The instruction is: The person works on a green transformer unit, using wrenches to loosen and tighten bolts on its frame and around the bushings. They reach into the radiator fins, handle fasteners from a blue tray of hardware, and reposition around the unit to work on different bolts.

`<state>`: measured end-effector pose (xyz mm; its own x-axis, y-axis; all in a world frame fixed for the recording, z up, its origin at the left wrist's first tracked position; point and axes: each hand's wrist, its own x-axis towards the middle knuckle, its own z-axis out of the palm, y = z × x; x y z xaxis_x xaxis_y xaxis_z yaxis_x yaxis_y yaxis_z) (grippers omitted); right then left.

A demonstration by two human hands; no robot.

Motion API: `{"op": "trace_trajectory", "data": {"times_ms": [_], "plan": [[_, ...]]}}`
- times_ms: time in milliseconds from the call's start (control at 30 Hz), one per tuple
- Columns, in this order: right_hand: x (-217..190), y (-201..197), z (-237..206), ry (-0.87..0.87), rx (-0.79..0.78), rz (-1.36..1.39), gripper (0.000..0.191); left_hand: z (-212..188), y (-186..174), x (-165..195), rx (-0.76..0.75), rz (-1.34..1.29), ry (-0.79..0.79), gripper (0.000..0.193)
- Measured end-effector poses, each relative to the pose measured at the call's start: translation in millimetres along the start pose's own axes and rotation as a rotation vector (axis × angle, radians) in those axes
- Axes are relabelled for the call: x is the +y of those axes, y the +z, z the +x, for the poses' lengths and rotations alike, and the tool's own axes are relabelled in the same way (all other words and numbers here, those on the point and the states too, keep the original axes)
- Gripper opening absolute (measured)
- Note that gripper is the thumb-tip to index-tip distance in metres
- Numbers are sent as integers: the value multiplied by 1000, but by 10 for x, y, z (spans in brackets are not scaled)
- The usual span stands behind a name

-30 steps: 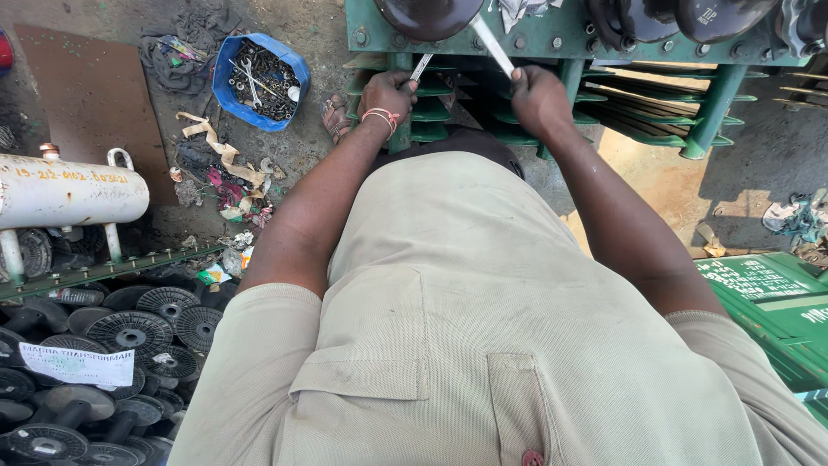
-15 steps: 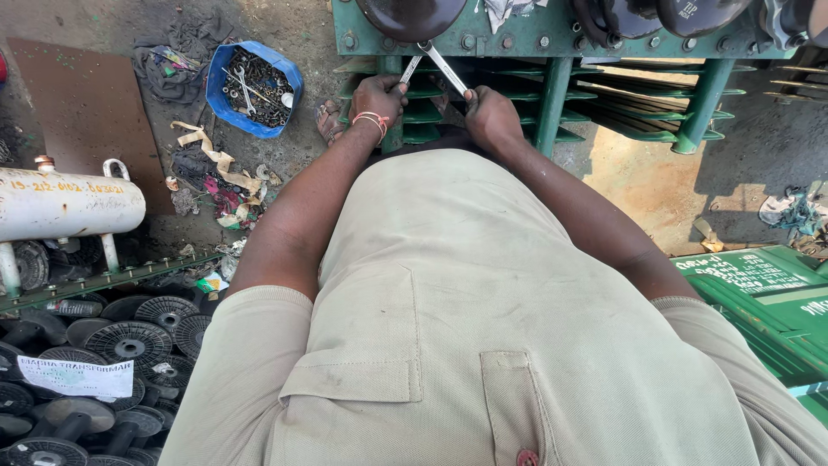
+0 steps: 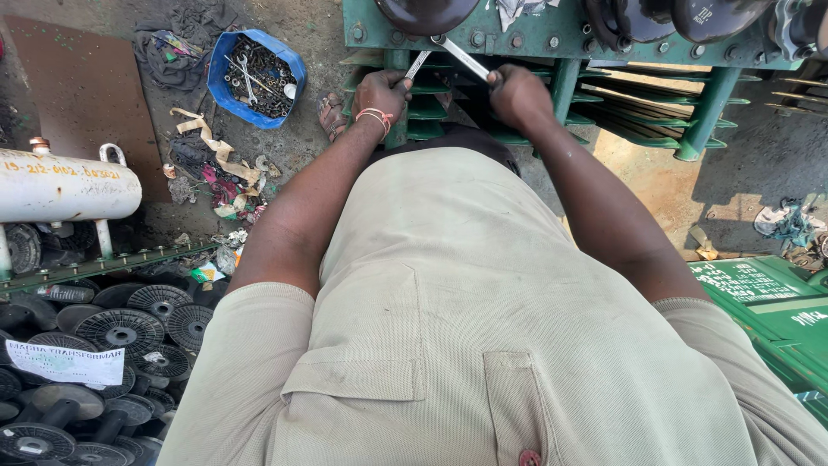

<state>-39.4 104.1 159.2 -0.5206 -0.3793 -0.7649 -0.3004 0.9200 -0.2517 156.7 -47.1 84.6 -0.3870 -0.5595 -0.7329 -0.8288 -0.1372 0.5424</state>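
The machine frame (image 3: 552, 39) along the top is painted green with grey bolts, and the two spanners (image 3: 461, 57) held against it are bright silvery metal. The shirt (image 3: 483, 328) is plain pale khaki with a small red button, and the left wrist wears a red-and-white thread band (image 3: 373, 116). On the brown dirt ground (image 3: 328, 34) sit a blue tub (image 3: 256, 78) of dark grey bolts, a white cylinder (image 3: 65, 185) and black ribbed discs (image 3: 121, 328).

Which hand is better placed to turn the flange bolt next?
Right hand, probably: its spanner already reaches the bolt on the green flange; the left hand holds its spanner lower.
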Motion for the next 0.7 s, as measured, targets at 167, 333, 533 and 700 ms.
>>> {"op": "trace_trajectory", "data": {"times_ms": [167,333,533,700], "plan": [[-90,-378,401,-103,176,-350,34,-12,-18,81,-15,43,-45,23],[11,-405,374,-166,406,-109,30,-40,-30,172,2,59,-43,23],[415,28,-116,-200,282,145,30,-81,-105,157,9,100,-7,24],[456,399,-289,-130,248,212,30,-41,-117,146,56,96,-30,20]]}}
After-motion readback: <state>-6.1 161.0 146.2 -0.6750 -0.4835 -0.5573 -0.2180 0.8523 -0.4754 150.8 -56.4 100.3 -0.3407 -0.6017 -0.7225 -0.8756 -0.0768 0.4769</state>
